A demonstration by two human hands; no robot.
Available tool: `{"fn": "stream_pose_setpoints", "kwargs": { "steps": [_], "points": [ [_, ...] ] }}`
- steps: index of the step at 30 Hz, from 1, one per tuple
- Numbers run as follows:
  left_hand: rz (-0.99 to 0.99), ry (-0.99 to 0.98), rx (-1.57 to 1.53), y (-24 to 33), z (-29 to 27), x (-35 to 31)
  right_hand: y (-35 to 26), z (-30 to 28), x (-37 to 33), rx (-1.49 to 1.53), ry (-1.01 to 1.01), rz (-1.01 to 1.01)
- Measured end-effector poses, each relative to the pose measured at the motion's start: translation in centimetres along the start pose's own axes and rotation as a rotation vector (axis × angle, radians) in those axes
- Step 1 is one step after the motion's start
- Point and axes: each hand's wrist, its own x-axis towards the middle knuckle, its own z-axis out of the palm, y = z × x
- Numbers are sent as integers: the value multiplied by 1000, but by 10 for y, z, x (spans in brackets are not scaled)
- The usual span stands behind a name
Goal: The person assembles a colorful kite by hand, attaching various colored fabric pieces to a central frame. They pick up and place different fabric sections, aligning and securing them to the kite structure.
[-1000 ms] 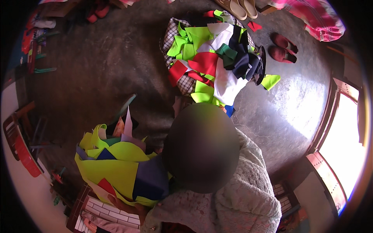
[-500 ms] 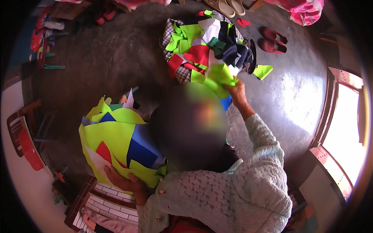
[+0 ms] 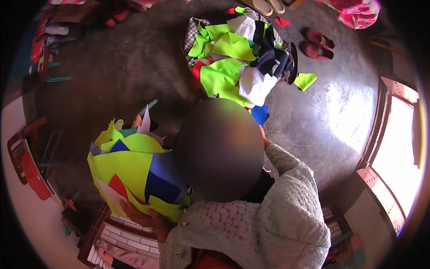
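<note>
My left hand (image 3: pixel 144 217) presses its spread fingers against the near side of a big rounded bundle of cloth scraps (image 3: pixel 123 166), supporting it. Lime, blue, red and white pieces make up its outside. Only a sliver of my right hand (image 3: pixel 263 133) shows; a dark blurred round shape (image 3: pixel 218 150) in the middle of the view hides its fingers and anything in them. Just beyond that hand lies a blue scrap (image 3: pixel 260 114), at the near edge of a loose pile of scraps (image 3: pixel 233 47). Lime pieces and a white piece (image 3: pixel 256 85) lie on top of the pile.
Checked cloth (image 3: pixel 193 32) shows under the pile. A lone lime scrap (image 3: pixel 306 81) and dark red shoes (image 3: pixel 317 44) lie to its right on the grey floor. A red chair (image 3: pixel 35 177) stands at far left. White-tiled brickwork (image 3: pixel 130 235) is at lower left, a bright doorway at right.
My right hand has drawn back from the pile, behind the dark round shape. The lime cloth it held is no longer seen in it; lime pieces now cover the pile's red scraps.
</note>
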Motion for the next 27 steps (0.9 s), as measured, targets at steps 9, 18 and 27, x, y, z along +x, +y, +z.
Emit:
{"fn": "stream_pose_setpoints", "kwargs": {
  "steps": [9,18,27],
  "points": [
    [-95,-68,-200,9,1,3,-11,60,47,55,0,316],
    [-163,-92,-169,17,8,7,43,107,76,142,82,549],
    [-78,-19,-150,8,4,5,19,-19,2,372,149,315]
  ]
}}
